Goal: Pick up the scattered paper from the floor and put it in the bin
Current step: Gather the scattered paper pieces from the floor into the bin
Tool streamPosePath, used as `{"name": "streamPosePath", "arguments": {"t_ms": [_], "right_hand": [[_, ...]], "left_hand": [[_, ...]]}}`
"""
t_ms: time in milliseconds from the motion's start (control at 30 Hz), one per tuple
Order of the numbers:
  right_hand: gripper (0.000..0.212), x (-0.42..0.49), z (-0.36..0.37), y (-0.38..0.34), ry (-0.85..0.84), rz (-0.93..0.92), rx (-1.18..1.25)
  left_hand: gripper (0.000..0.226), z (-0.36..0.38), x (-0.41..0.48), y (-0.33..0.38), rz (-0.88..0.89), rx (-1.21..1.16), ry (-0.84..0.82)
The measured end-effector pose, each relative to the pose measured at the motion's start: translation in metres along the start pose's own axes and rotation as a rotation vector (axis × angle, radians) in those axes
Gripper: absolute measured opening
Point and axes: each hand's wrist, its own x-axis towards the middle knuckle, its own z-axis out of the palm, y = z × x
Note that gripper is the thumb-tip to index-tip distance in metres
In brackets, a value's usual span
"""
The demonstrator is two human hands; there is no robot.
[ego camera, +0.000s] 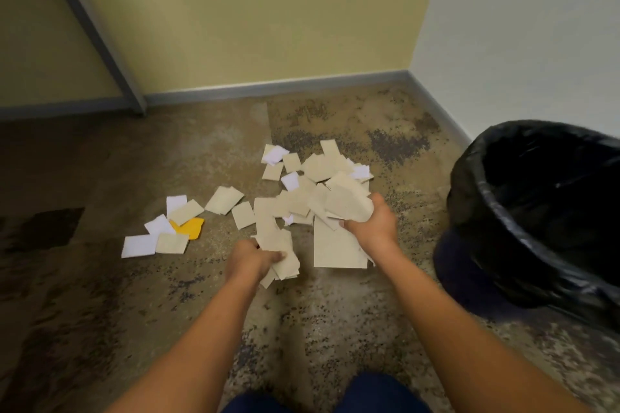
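Observation:
Several beige and white paper pieces (315, 174) lie scattered on the speckled floor, with one yellow piece (191, 227) among a smaller cluster at the left. My left hand (250, 260) grips a bunch of beige paper pieces (283, 253) low over the floor. My right hand (372, 223) is closed on a larger bunch of beige pieces (345, 203), lifted slightly above the pile. A bigger beige sheet (335, 250) lies flat under my right wrist. The bin (536, 211), lined with a black bag, stands at the right, its mouth open and dark inside.
A yellow wall with a grey skirting board (268, 89) closes the far side, and a white wall (520, 27) runs along the right behind the bin. A grey door frame (100, 40) slants down at the left. My knees in blue trousers (379, 392) show at the bottom edge.

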Motion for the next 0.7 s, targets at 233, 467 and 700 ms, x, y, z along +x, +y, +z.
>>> {"name": "streamPosePath", "arguments": {"t_ms": [233,467,700], "right_hand": [[0.046,-0.035,-0.085,-0.038,0.222,-0.144,0.026],[0.052,-0.047,-0.175,-0.044,0.494,-0.182,0.097],[0.055,-0.049,-0.242,-0.006,0.627,-0.174,0.047]], "left_hand": [[0.040,0.019,-0.070,0.054,0.206,-0.156,-0.116],[0.042,0.044,-0.121,0.097,0.348,-0.204,-0.204],[0.041,0.058,-0.136,0.098,0.340,-0.209,-0.221]]}}
